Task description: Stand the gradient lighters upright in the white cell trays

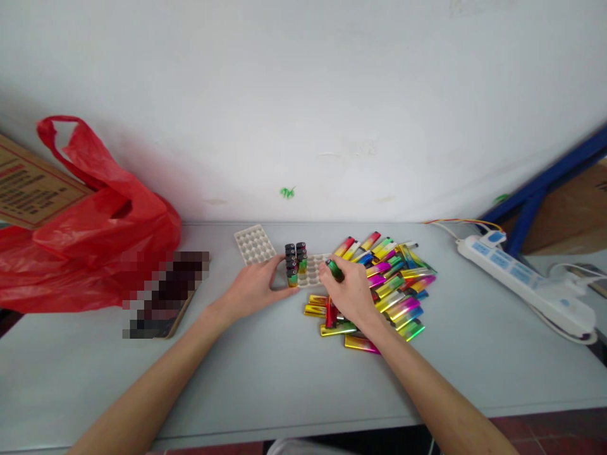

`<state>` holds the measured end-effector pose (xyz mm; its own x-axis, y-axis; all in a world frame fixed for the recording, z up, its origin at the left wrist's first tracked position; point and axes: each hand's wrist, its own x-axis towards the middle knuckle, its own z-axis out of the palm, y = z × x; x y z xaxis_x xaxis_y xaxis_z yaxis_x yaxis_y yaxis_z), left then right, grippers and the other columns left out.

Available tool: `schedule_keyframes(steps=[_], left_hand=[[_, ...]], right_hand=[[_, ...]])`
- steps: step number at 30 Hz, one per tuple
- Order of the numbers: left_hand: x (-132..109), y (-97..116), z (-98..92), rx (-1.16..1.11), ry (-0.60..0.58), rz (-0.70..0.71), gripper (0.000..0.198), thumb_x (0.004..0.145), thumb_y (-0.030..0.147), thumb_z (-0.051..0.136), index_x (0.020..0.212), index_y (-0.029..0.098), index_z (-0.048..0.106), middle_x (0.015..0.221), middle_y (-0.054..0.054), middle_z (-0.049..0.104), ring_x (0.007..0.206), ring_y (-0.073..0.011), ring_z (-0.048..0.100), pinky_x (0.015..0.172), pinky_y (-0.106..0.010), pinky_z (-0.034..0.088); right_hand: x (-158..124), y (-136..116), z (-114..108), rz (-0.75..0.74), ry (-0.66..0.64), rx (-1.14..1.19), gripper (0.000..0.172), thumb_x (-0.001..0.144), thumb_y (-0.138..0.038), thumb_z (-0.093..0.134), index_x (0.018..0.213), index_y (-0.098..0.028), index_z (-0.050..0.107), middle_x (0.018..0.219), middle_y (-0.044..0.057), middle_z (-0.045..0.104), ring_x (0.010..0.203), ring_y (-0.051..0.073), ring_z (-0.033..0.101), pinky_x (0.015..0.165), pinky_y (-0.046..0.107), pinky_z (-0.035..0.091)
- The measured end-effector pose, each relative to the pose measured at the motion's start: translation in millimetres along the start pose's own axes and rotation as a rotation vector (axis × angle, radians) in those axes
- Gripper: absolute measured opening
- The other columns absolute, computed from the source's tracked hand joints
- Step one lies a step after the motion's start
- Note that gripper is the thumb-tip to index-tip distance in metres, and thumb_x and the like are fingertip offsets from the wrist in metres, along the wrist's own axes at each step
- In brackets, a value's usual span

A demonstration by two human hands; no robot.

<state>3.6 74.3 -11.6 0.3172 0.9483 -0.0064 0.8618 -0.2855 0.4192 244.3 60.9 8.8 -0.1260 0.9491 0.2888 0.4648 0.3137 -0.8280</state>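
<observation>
My right hand (349, 289) is closed round a green lighter (334, 269), held over a white slotted tray (313, 270). A red lighter (330, 314) also sticks down out of that hand. Several lighters (296, 261) with black tops stand upright in the tray's left end. My left hand (253, 284) rests on the table against the tray's left side, fingers curved round it. A heap of shiny multicoloured lighters (393, 278) lies on the table just right of the tray and under my right wrist.
A second, empty white tray (255, 243) lies behind the left hand. A red plastic bag (90, 240) and a cardboard box (28, 183) sit at the left, a blurred dark object (164, 294) beside them. A white power strip (526, 281) lies at the right. The wall is close behind.
</observation>
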Motion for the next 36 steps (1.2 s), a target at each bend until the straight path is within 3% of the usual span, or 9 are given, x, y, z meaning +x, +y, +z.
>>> schedule_keyframes(steps=[6,12,16,19,22,26,31,36], left_hand=[[-0.3,-1.0,0.8,-0.006,0.004,0.012,0.065,0.093,0.069,0.074,0.135,0.020,0.065,0.084,-0.004,0.074,0.081,-0.0303,0.075,0.065,-0.033,0.044],[-0.9,-0.1,1.2,0.011,-0.007,-0.014,0.070,0.094,0.069,0.075,0.141,0.019,0.063,0.086,-0.004,0.075,0.078,-0.0298,0.074,0.063,-0.032,0.042],[-0.9,0.1,1.2,0.006,-0.003,0.006,0.070,0.095,0.068,0.074,0.144,0.019,0.062,0.087,-0.005,0.075,0.078,-0.0301,0.074,0.064,-0.033,0.043],[-1.0,0.1,1.2,0.007,-0.008,-0.001,0.069,0.095,0.068,0.075,0.143,0.019,0.062,0.087,-0.005,0.076,0.079,-0.0306,0.075,0.065,-0.033,0.045],[-1.2,-0.3,1.4,0.004,-0.001,0.007,0.069,0.094,0.067,0.076,0.142,0.020,0.062,0.088,-0.005,0.076,0.081,-0.0312,0.076,0.067,-0.033,0.047],[-1.3,-1.3,2.5,0.000,0.007,0.020,0.068,0.095,0.067,0.075,0.141,0.020,0.062,0.089,-0.005,0.077,0.085,-0.0316,0.077,0.069,-0.034,0.049],[-1.0,-1.7,2.8,-0.001,0.016,0.024,0.067,0.094,0.068,0.075,0.140,0.020,0.064,0.087,-0.005,0.076,0.087,-0.0324,0.078,0.070,-0.034,0.051],[-0.7,-1.0,1.6,-0.004,0.015,0.017,0.069,0.094,0.069,0.075,0.140,0.019,0.064,0.088,-0.006,0.077,0.087,-0.0332,0.078,0.070,-0.034,0.050]], right_hand=[[2.2,-0.5,-1.0,0.001,-0.082,-0.004,0.041,0.109,-0.054,0.054,0.080,-0.026,0.048,0.068,-0.003,0.056,0.066,0.018,0.055,0.066,0.030,0.040],[3.3,3.4,-4.4,-0.195,-0.144,-0.018,0.037,0.115,-0.047,0.049,0.086,-0.025,0.051,0.093,0.005,0.063,0.091,0.023,0.064,0.084,0.034,0.049],[3.4,10.1,-4.6,-0.204,-0.179,-0.107,0.042,0.117,-0.051,0.050,0.083,-0.025,0.052,0.082,0.003,0.063,0.081,0.023,0.063,0.080,0.034,0.049],[4.0,16.0,-3.4,-0.201,-0.223,-0.121,0.032,0.118,-0.047,0.050,0.102,-0.023,0.064,0.095,0.007,0.074,0.090,0.024,0.071,0.087,0.035,0.053],[4.4,20.5,-2.1,-0.245,-0.280,-0.157,0.023,0.118,-0.038,0.051,0.121,-0.021,0.066,0.115,0.011,0.079,0.107,0.027,0.075,0.098,0.039,0.055],[5.1,19.3,1.6,-0.295,-0.347,-0.328,0.022,0.118,-0.034,0.051,0.122,-0.020,0.067,0.116,0.013,0.079,0.110,0.029,0.075,0.099,0.042,0.057],[9.5,8.2,9.7,-0.272,-0.300,-0.612,0.028,0.116,-0.042,0.056,0.113,-0.018,0.070,0.109,0.017,0.077,0.109,0.033,0.073,0.099,0.046,0.053],[14.2,6.5,-15.1,-0.214,-0.296,-0.464,0.023,0.115,-0.040,0.060,0.118,-0.020,0.069,0.109,0.010,0.077,0.103,0.028,0.074,0.094,0.041,0.053]])
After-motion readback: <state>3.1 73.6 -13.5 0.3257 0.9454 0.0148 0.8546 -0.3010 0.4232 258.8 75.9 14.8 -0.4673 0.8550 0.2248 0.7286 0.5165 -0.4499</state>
